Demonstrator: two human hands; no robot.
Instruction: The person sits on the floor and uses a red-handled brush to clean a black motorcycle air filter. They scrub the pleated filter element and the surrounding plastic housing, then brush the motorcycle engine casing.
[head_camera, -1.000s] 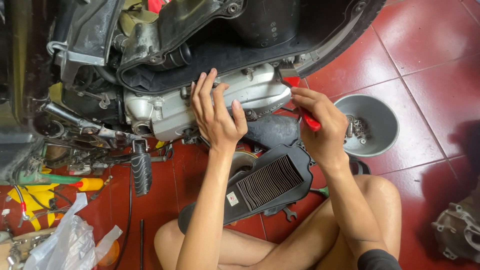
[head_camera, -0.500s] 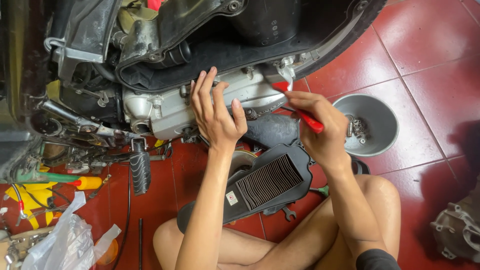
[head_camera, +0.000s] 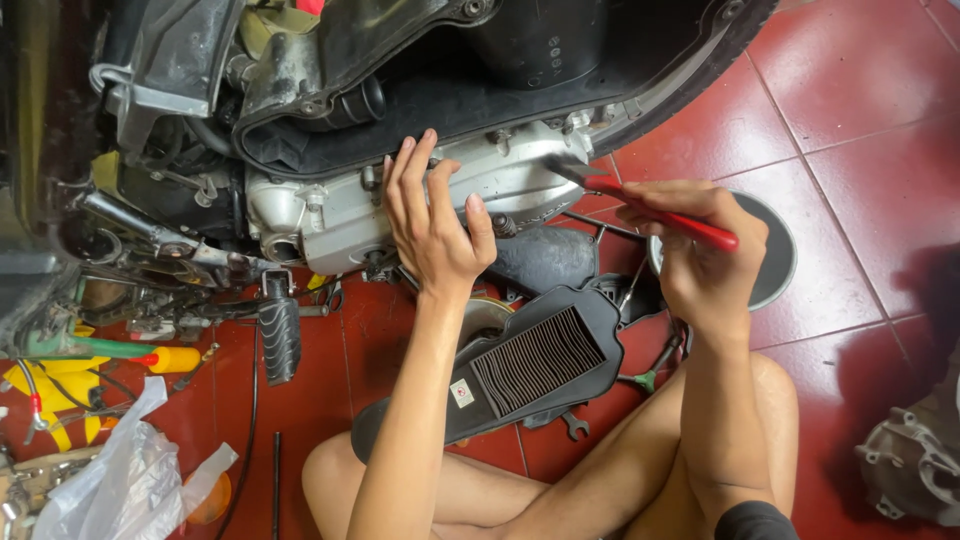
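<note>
A scooter's silver engine casing (head_camera: 350, 215) lies sideways on the red tiled floor. My left hand (head_camera: 432, 222) rests flat against the casing, fingers spread. My right hand (head_camera: 700, 250) grips a red-handled brush (head_camera: 650, 210), whose dark bristle end touches the casing's right end. Below my hands lies a black air filter cover (head_camera: 520, 375) with a pleated grey filter element facing up. My bare legs are folded under it.
A grey metal bowl (head_camera: 775, 265) sits behind my right hand. A kick lever with a rubber pedal (head_camera: 280, 335), a green and yellow screwdriver (head_camera: 120, 352), a spanner (head_camera: 572, 425), a clear plastic bag (head_camera: 120, 480) and an engine part (head_camera: 915, 465) lie on the floor.
My right hand has lifted and turned the brush, moving its bristle end left onto the casing's end. My left hand has stayed pressed on the casing.
</note>
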